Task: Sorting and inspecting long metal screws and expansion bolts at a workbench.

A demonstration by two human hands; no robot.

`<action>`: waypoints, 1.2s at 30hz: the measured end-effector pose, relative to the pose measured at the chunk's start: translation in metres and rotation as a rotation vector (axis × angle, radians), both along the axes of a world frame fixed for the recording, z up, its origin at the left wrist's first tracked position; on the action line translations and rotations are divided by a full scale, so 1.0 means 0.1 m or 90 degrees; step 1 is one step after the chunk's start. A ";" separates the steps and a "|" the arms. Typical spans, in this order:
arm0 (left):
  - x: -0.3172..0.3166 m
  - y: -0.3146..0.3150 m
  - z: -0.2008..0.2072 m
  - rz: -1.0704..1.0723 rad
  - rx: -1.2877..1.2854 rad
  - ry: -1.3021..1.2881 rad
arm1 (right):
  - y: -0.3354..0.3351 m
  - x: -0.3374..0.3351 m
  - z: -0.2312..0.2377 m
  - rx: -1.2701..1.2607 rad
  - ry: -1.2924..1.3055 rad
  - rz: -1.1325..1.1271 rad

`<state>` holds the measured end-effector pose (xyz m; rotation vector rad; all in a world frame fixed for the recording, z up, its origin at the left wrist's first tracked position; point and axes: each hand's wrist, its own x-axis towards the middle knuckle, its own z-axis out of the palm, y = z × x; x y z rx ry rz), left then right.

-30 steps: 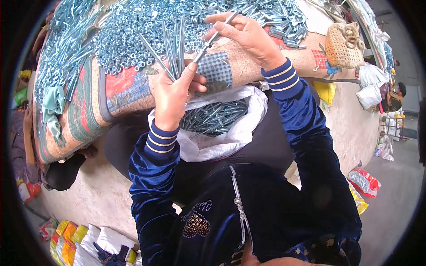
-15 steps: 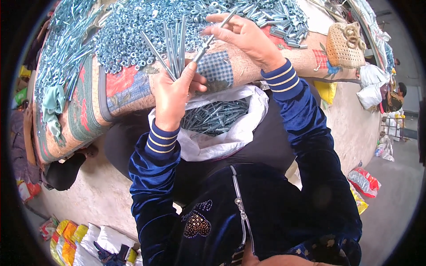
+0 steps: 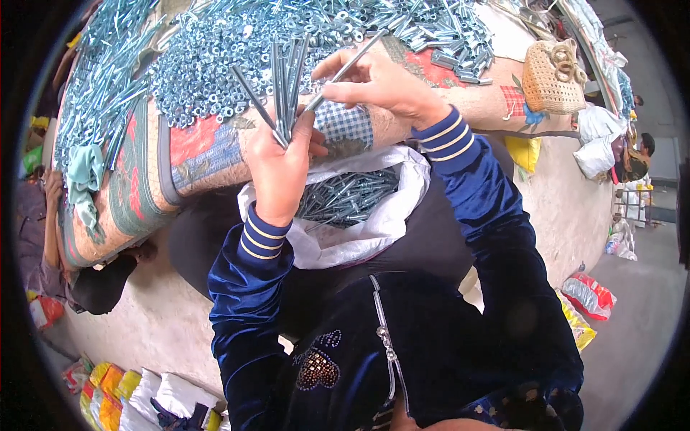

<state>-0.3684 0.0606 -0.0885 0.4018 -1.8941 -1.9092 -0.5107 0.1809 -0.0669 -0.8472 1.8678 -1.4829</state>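
Observation:
My left hand [image 3: 279, 169] is closed round a fanned bunch of long, thin metal rods [image 3: 289, 90] that point up and away from me. One more metal rod [image 3: 352, 68] slants up to the right from beside the left thumb. My right hand [image 3: 381, 87] has its thumb and fingers closed about that slanting rod. Past the hands, a wide heap of metal nuts [image 3: 208, 79] covers the tabletop. Below them, an open white sack [image 3: 402, 215] on my lap holds many dark bolt-like pieces [image 3: 352, 194].
Loose rods [image 3: 108, 79] pile up at the far left, near a pale green cloth [image 3: 86, 176]. Short metal tubes [image 3: 460, 43] lie at the far right, by a woven basket [image 3: 550, 79]. Patterned fabric [image 3: 136, 172] covers the table edge. Another person's arm [image 3: 50, 223] shows at left.
My right hand has shifted slightly left and down along the slanting rod, closer to my left hand. The left hand still grips its bunch, and the view has moved slightly.

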 end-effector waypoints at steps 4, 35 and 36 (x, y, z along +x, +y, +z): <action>-0.01 0.02 0.00 0.023 -0.095 0.028 | 0.03 0.02 0.05 -0.075 0.015 0.020; -0.02 -0.33 -0.01 -0.288 0.405 -0.185 | 0.08 -0.48 -0.05 -0.210 -0.031 -0.140; -0.02 -0.32 -0.01 -0.278 0.397 -0.194 | 0.06 -0.40 -0.04 -0.232 -0.090 -0.104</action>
